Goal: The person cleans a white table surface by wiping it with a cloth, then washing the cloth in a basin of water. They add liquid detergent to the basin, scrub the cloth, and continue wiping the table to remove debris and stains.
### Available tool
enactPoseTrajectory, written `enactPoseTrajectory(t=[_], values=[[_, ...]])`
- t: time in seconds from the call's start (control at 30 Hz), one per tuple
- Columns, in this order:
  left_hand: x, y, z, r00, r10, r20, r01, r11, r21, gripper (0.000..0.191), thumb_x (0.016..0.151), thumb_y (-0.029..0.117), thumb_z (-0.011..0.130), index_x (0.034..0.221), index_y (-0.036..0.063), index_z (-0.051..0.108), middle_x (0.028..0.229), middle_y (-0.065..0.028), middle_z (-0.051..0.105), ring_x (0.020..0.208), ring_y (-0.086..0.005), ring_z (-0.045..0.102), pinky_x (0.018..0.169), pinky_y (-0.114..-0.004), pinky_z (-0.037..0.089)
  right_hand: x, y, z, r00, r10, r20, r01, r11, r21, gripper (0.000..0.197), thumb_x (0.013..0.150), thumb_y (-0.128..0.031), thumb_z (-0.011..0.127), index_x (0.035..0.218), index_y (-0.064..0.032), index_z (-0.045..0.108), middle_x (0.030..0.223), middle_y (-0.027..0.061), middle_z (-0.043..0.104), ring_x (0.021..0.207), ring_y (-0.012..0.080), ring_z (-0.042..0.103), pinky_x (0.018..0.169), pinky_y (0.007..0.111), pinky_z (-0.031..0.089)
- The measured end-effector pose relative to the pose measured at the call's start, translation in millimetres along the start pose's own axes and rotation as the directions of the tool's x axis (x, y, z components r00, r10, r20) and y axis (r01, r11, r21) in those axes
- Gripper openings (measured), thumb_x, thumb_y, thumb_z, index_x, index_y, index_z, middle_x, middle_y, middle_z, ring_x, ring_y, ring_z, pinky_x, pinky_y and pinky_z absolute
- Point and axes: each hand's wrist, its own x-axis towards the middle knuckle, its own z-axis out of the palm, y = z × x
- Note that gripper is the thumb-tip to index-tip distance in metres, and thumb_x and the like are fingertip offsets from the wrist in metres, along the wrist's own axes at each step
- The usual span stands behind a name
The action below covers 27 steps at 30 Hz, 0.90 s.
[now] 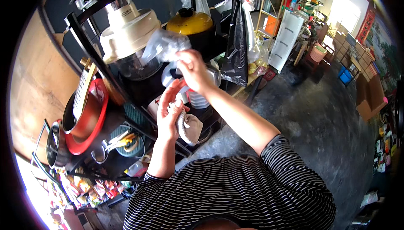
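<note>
My left hand (169, 111) has a whitish cloth (189, 127) gripped under the thumb, and the cloth hangs down on its right side. Just above and to the right, my right hand (193, 70) pinches a clear plastic bag (167, 45), blurred by motion. The bag is raised in front of a cream-coloured appliance (131, 32) with a clear bowl. Behind my hands, a white ribbed plastic container (199, 100) stands on the black metal rack (94, 53), partly hidden by them. A dark pot with a yellow lid (190, 23) is on the rack behind the bag.
On the left are a red pan (83, 116), a perforated grater (82, 92) and several utensils (121, 141). A black plastic bag (235, 50) hangs at the rack's right end. Beyond it stand a white drawer front (286, 40) and a cardboard box (371, 96) on the dark floor (303, 129).
</note>
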Motion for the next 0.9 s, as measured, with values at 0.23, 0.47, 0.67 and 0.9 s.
enactPoseTrajectory(t=[0.23, 0.47, 0.67, 0.9], values=[[68, -20, -33, 0.975, -0.042, -0.218, 0.061, 0.995, 0.082, 0.061, 0.090, 0.025, 0.058, 0.141, 0.0020, 0.036, 0.135, -0.0132, 0.048, 0.083, -0.0097, 0.055, 0.074, -0.025, 0.048, 57, 41, 28, 0.600, 0.261, 0.756, 0.159, 0.888, -0.432, 0.044, 0.098, -0.034, 0.030, 0.126, -0.0109, 0.055, 0.139, 0.0128, 0.044, 0.129, 0.0295, 0.041, 0.108, 0.039, 0.030], [98, -37, -39, 0.934, -0.197, -0.299, 0.167, 0.978, -0.122, 0.062, 0.092, 0.020, 0.057, 0.143, -0.0005, 0.028, 0.118, -0.0153, 0.058, 0.094, -0.0182, 0.059, 0.076, -0.029, 0.050, 47, 43, 5, 0.707, 0.225, 0.670, -0.013, 0.952, -0.306, 0.034, 0.094, -0.016, 0.047, 0.125, -0.0026, 0.054, 0.135, 0.0144, 0.050, 0.113, 0.0331, 0.054, 0.100, 0.041, 0.041], [108, -28, -19, 0.899, -0.227, -0.375, 0.177, 0.971, -0.163, 0.064, 0.091, 0.022, 0.059, 0.143, 0.0013, 0.028, 0.126, -0.0159, 0.056, 0.071, -0.0119, 0.055, 0.064, -0.026, 0.048, 12, 22, -126, 0.849, -0.012, 0.528, 0.169, 0.953, -0.250, 0.028, 0.085, -0.009, 0.056, 0.112, -0.0106, 0.065, 0.125, 0.0046, 0.059, 0.095, 0.0242, 0.065, 0.079, 0.034, 0.054], [70, -17, -1, 0.893, 0.007, -0.449, 0.174, 0.917, 0.360, 0.049, 0.092, 0.034, 0.053, 0.130, 0.0020, 0.052, 0.129, -0.0089, 0.057, 0.089, -0.0090, 0.056, 0.071, -0.022, 0.044, -37, 51, -268, 0.840, 0.296, 0.454, -0.149, 0.932, -0.331, 0.025, 0.085, -0.007, 0.058, 0.108, -0.0092, 0.066, 0.102, 0.0100, 0.067, 0.086, 0.0255, 0.066, 0.074, 0.033, 0.052]])
